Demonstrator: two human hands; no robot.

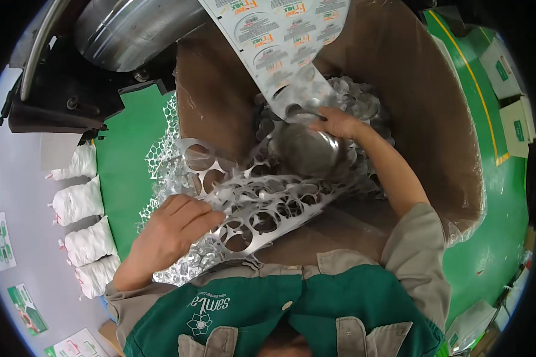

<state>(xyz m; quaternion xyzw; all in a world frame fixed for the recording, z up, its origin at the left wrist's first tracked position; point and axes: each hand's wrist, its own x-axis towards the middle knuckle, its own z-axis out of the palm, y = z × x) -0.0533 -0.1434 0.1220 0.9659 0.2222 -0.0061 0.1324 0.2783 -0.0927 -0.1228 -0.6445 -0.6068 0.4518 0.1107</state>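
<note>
The left hand (pixel 175 229) curls at the punched foil web (pixel 259 239), grip unclear from here; the right hand (pixel 339 123) grasps a round metal pan (pixel 309 152) inside the brown box (pixel 426 119), beneath printed foil (pixel 274 35).

This looks like a factory floor, probably for packaging. A heavy machine with a polished metal roller (pixel 131 35) stands beside a deep brown bin (pixel 417 65) lined with clear plastic. Printed film (pixel 280 35) and punched-out scrap sheeting (pixel 238 235) point to production work. So do the green floor (pixel 122 143) with its yellow line (pixel 475 78), the tied white sacks (pixel 77 205) and the green-and-grey work shirt (pixel 250 303).
</note>
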